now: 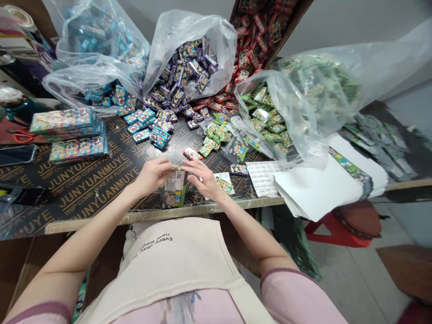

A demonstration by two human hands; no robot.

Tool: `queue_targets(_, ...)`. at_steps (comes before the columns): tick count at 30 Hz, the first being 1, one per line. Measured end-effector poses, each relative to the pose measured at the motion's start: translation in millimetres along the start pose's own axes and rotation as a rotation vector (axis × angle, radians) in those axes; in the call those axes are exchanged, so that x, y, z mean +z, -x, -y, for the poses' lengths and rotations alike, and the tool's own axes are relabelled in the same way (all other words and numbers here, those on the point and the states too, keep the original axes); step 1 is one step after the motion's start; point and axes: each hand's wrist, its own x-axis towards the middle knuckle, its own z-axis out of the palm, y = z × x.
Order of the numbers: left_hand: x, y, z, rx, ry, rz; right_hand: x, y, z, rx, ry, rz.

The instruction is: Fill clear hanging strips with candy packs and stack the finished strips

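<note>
Green-and-black printed pouch, white-labelled: at near edge of table, top edge between both hands. Left hand: fingers pinched together on pouch's top edge. Right hand: fingers extended over top corner; firmness of grip, cannot tell. Just beyond: red box, beside clustered green boxes. Farther back: purple boxes, heaped, spilling from clear bag. At left: stacked wrapped packs. At right: label sheet.

Grey wall, grey tiled floor, red stool.
</note>
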Motion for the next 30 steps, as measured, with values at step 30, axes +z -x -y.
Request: queue_targets(30,14.4,9.8,-6.3,-0.166,0.2,-0.231,-56.6,-23.2,-7.6,0.318,-0.15,0.131)
